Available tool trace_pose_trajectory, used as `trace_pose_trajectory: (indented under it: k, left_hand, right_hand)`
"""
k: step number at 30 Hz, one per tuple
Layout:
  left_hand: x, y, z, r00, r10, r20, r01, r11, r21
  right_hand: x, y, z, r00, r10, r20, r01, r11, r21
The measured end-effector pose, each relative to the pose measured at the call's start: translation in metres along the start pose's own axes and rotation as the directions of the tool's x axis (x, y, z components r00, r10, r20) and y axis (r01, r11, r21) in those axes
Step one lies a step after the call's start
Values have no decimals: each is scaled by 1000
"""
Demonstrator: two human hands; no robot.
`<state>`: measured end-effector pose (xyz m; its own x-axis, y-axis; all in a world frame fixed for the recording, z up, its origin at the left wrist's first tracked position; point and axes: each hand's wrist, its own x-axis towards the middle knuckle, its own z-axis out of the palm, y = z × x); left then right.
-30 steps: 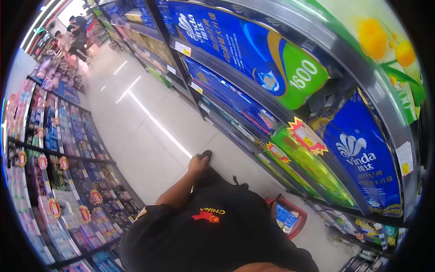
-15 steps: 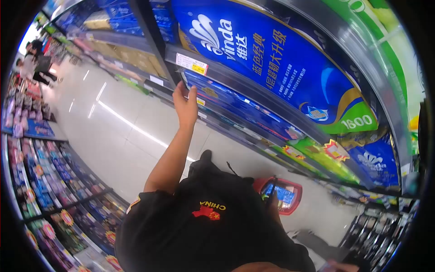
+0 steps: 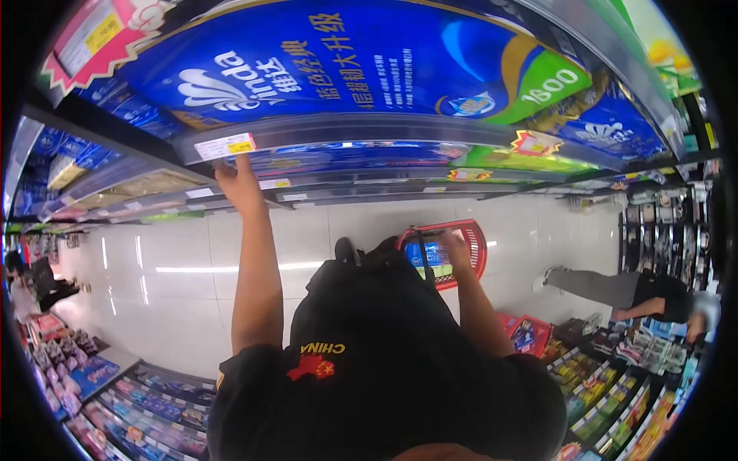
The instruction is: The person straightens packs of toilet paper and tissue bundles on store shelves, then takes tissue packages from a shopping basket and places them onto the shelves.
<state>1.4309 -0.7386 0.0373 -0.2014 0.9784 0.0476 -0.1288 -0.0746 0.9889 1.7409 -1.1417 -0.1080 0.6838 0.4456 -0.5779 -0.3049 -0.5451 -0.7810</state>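
My left hand (image 3: 240, 184) is raised to the shelf edge, its fingertips at the lower side of a white and yellow price label (image 3: 224, 146). Its thumb and fingers are apart and I see nothing held. Above the label lies a large blue Vinda pack (image 3: 346, 65). Lower right, my right hand (image 3: 455, 247) is over a red shopping basket (image 3: 478, 250), near its dark handle. Blur hides the fingers, so their grip is unclear. Inside the basket is a blue and green package (image 3: 423, 253).
Another person (image 3: 653, 298) stands at the right, near a second red basket (image 3: 530, 334). More people are at the far left. Shelves of small goods (image 3: 169, 399) run behind me. The pale tiled floor (image 3: 307, 230) lies between the shelf rows.
The view has turned to the right. My left hand has risen from low beside my body to the shelf edge. My right hand and the basket now show more fully.
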Motion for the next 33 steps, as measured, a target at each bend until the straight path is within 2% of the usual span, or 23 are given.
trace_pose_trajectory:
  k: [2, 4, 6, 7, 9, 10, 11, 14, 15, 18, 19, 21, 23, 25, 28, 31, 33]
  left_hand:
    - [5, -4, 2, 999, -24, -24, 25, 999, 37]
    - [14, -14, 1, 999, -20, -38, 24, 995, 92]
    - [26, -29, 0, 999, 8, -40, -2, 986, 167]
    - [25, -26, 4, 999, 33, -35, -27, 988, 151]
    - [30, -40, 3, 995, 42, -94, -19, 972, 234]
    - [33, -50, 1, 991, 49, -126, -13, 962, 274]
    - [32, -48, 2, 985, 155, -71, -145, 981, 132]
    - [26, -38, -1, 988, 156, -10, -154, 981, 120]
    - [22, -29, -1, 984, 172, 51, -174, 984, 42]
    - [15, -28, -5, 993, 122, 1, -121, 981, 152]
    - [12, -28, -6, 992, 124, -12, -120, 974, 191]
    - [8, -28, -12, 999, -3, -32, 11, 971, 238]
    - [1, -27, -17, 999, -41, -20, 44, 982, 181]
    - [-10, -26, -22, 1000, 14, 18, -14, 1000, 18]
    - [-18, -34, -47, 988, -137, 72, 133, 989, 61]
    - [-43, -7, -57, 966, -254, 58, 249, 965, 79]
    - [-46, -6, -72, 924, -371, 98, 376, 926, -35]
  right_hand:
    - [33, -18, -6, 994, -88, 66, 76, 984, 159]
    - [8, -103, 13, 975, -196, -105, 209, 969, 130]
    - [3, -162, 22, 945, -285, -161, 306, 944, 123]
    - [2, -184, 27, 937, -296, -187, 322, 938, 129]
    - [4, -216, 36, 919, -318, -231, 355, 925, 139]
    - [15, -218, 38, 912, -338, -234, 371, 921, 117]
    - [23, -220, 41, 903, -359, -237, 389, 916, 95]
    - [30, -220, 49, 909, -351, -224, 368, 929, 36]
    - [26, -222, 55, 917, -335, -216, 346, 938, 17]
    - [20, -224, 72, 854, -403, -328, 462, 879, 122]
    - [22, -223, 72, 860, -394, -323, 446, 889, 105]
    - [24, -223, 71, 871, -376, -316, 417, 906, 72]
    - [12, -224, 70, 918, -288, -271, 336, 930, 149]
    - [1, -218, 69, 940, -249, -234, 299, 932, 207]
    - [-7, -198, 61, 948, -251, -194, 298, 913, 279]
    - [-18, -184, 55, 964, -229, -134, 261, 902, 343]
    - [-19, -174, 50, 974, -208, -88, 225, 907, 356]
